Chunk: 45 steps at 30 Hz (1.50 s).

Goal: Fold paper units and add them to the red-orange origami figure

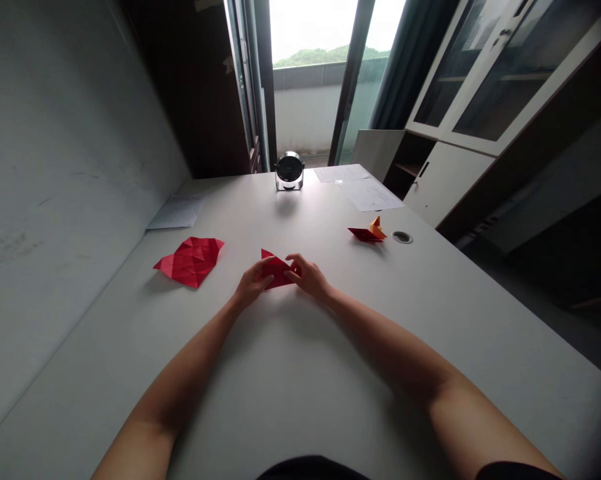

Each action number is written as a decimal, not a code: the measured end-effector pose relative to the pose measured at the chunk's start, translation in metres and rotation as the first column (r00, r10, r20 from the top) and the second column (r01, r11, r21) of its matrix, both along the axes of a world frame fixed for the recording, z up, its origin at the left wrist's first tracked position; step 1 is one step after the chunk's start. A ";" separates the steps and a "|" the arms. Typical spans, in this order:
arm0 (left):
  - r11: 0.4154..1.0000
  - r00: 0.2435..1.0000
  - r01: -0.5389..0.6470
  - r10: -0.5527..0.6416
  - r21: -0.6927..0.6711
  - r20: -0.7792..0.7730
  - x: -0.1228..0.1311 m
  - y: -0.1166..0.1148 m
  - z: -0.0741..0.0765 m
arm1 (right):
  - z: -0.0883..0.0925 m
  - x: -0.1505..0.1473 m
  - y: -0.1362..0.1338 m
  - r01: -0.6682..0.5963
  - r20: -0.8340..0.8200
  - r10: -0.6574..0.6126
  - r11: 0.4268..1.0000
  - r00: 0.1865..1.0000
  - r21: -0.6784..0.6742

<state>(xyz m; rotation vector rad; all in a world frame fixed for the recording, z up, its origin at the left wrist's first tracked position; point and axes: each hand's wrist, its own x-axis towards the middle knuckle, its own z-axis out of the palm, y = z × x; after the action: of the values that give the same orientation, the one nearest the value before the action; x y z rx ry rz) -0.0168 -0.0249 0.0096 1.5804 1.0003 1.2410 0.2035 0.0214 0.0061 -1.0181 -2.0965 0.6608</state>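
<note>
Between my two hands is a folded piece of red origami paper [277, 271], with one pointed corner sticking up at its far left. My left hand [253, 280] grips its left side, thumb on the near face. At the right corner, my right hand [306, 273] pinches the paper between thumb and fingers. Off to the left lies a creased, partly unfolded red paper sheet [193, 261]. A folded paper figure [370, 232], dark red with an orange upright part, rests on the right.
The white table [290, 373] meets a wall on the left. Toward its far end stands a round black and silver device [289, 172]. Printed sheets [368, 193] lie at the back right, another paper [178, 211] at the left. A round cable hole [402, 237] is at the right edge.
</note>
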 end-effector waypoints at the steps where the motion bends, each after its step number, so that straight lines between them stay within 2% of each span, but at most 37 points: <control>1: 1.000 1.000 0.005 -0.005 0.009 -0.007 0.000 0.001 -0.002 | -0.001 -0.001 0.001 0.005 -0.009 -0.005 1.000 1.000 -0.029; 5: 1.000 0.994 -0.015 0.017 0.021 -0.105 -0.001 0.002 -0.008 | -0.005 -0.003 0.005 0.013 -0.021 -0.015 0.992 1.000 -0.129; 8: 0.993 0.953 -0.085 0.105 0.081 -0.283 -0.002 0.001 -0.009 | -0.007 -0.002 0.008 0.035 0.008 -0.034 0.988 0.999 -0.150; 10: 0.976 0.876 -0.124 0.193 0.181 -0.443 -0.003 0.001 -0.010 | -0.006 0.000 0.008 0.059 0.068 -0.051 0.991 0.996 -0.119; 13: 0.954 0.694 -0.108 0.274 0.280 -0.666 -0.004 0.002 -0.012 | -0.006 0.001 0.006 0.083 0.190 -0.079 0.996 0.979 -0.015; 15: 0.961 0.584 -0.055 0.251 0.270 -0.772 -0.003 0.003 -0.014 | -0.007 0.001 0.006 0.088 0.244 -0.107 0.992 0.964 0.085; 17: 0.974 0.509 0.002 0.194 0.226 -0.838 -0.003 0.003 -0.017 | -0.008 0.001 0.006 0.092 0.271 -0.142 0.978 0.952 0.188; 21: 0.984 0.433 -0.011 0.164 0.176 -0.887 -0.005 0.004 -0.020 | -0.004 0.002 0.007 0.029 0.316 -0.143 0.940 0.938 0.339; 25: 0.974 0.387 -0.079 0.226 0.212 -0.894 -0.007 0.003 -0.016 | 0.008 0.000 -0.001 -0.110 0.373 -0.087 0.872 0.924 0.477; 28: 0.958 0.359 -0.107 0.287 0.266 -0.888 -0.006 0.000 -0.007 | 0.016 -0.003 -0.009 -0.141 0.361 -0.075 0.832 0.929 0.537; 30: 0.949 0.332 -0.132 0.314 0.286 -0.889 -0.004 -0.002 -0.001 | 0.016 -0.006 -0.012 -0.201 0.363 -0.007 0.822 0.932 0.532; 32: 0.944 0.307 -0.167 0.324 0.284 -0.895 -0.004 -0.004 0.002 | 0.013 -0.009 -0.013 -0.313 0.394 0.115 0.815 0.912 0.488; 34: 0.940 0.291 -0.207 0.325 0.272 -0.900 -0.005 -0.004 0.002 | 0.008 -0.010 -0.011 -0.417 0.423 0.234 0.807 0.876 0.417; 36: 0.936 0.284 -0.245 0.317 0.251 -0.905 -0.006 -0.003 -0.002 | 0.003 -0.009 -0.009 -0.455 0.418 0.296 0.817 0.859 0.355; 40: 0.946 0.266 -0.282 0.238 0.161 -0.934 -0.009 0.001 -0.013 | 0.001 -0.004 -0.003 -0.423 0.376 0.303 0.857 0.876 0.296; 45: 0.944 0.244 -0.308 0.197 0.117 -0.949 -0.011 0.004 -0.021 | 0.004 0.004 0.004 -0.326 0.385 0.210 0.908 0.899 0.265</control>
<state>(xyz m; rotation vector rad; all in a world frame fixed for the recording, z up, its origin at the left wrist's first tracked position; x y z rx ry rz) -0.0273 -0.0213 -0.0114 2.1600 2.1241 0.2024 0.2071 0.0251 0.0098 -0.6970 -2.5866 0.2548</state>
